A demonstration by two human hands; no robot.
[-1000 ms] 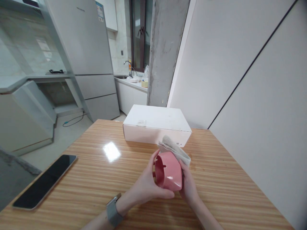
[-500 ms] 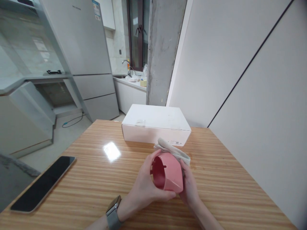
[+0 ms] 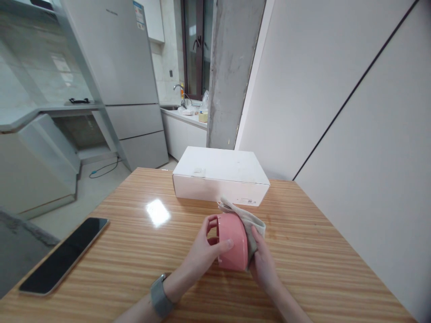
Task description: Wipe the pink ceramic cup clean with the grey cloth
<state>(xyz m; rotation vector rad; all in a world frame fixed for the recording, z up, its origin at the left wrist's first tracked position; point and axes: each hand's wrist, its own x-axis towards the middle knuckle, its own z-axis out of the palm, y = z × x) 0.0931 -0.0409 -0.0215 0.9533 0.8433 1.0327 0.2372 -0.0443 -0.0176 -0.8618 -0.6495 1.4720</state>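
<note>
Above the near part of the wooden table, my left hand point(image 3: 205, 244) grips a pink hollow plastic container point(image 3: 233, 242) by its open rim, thumb outside and fingers reaching to the inner side. The container lies tilted on its side, its opening toward the left. My right hand point(image 3: 262, 258) is closed on a light grey cloth point(image 3: 248, 220), which it presses against the container's right end. Part of the cloth sticks up past the container toward the box. The right fingers behind the cloth are mostly hidden.
A white box point(image 3: 218, 172) stands on the table point(image 3: 134, 251) just beyond my hands. A black-screened phone point(image 3: 65, 258) lies near the table's left edge. A white wall point(image 3: 353, 134) runs along the right. Further back are a fridge point(image 3: 134, 67) and a sink counter point(image 3: 185, 128).
The container has been turned in my left hand, so its opening faces further left and more of its side shows. My left thumb has moved up onto that side, and the left wrist has rotated.
</note>
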